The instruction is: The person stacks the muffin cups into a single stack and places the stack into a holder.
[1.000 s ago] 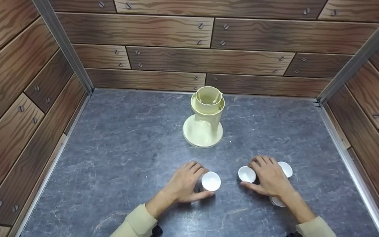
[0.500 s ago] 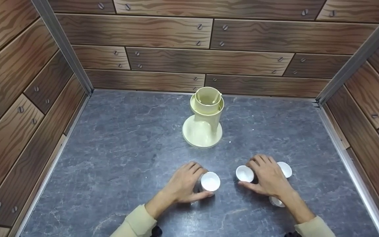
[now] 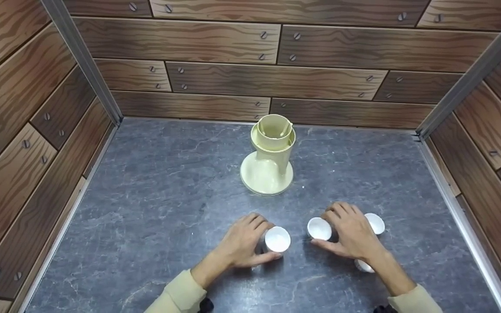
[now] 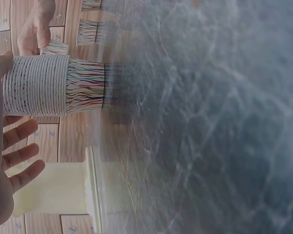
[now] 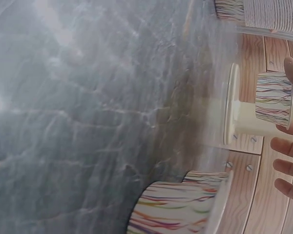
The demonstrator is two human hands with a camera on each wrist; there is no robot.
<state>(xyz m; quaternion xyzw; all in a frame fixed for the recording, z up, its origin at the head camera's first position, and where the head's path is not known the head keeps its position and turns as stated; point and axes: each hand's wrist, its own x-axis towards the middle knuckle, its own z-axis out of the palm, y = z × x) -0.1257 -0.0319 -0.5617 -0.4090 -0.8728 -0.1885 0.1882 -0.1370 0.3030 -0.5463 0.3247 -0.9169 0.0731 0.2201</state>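
Note:
A tall stack of white paper cups [image 4: 41, 85] with colored streaks stands upright on the table. My left hand [image 3: 246, 241] holds it near the top between thumb and forefinger, its other fingers extended in the left wrist view. My right hand [image 3: 350, 232] pinches a single streaked paper cup [image 5: 273, 99] by its upper part. That cup is raised off the table, mouth up, a short gap to the right of the stack. Two more paper cups, a far one [image 3: 375, 223] and a near one [image 3: 365, 266], stand by my right hand, partly hidden by the hand and wrist.
A pale yellow cup-like holder [image 3: 268, 174] with a round base and an inner cylinder stands farther back, near the middle. Wood-patterned walls [image 3: 224, 78] with metal corner strips enclose the dark marbled tabletop [image 3: 168, 182] at the back and sides.
My right hand has moved slightly left with its paper cup, closer to the stack. My left hand and the stack have stayed in place.

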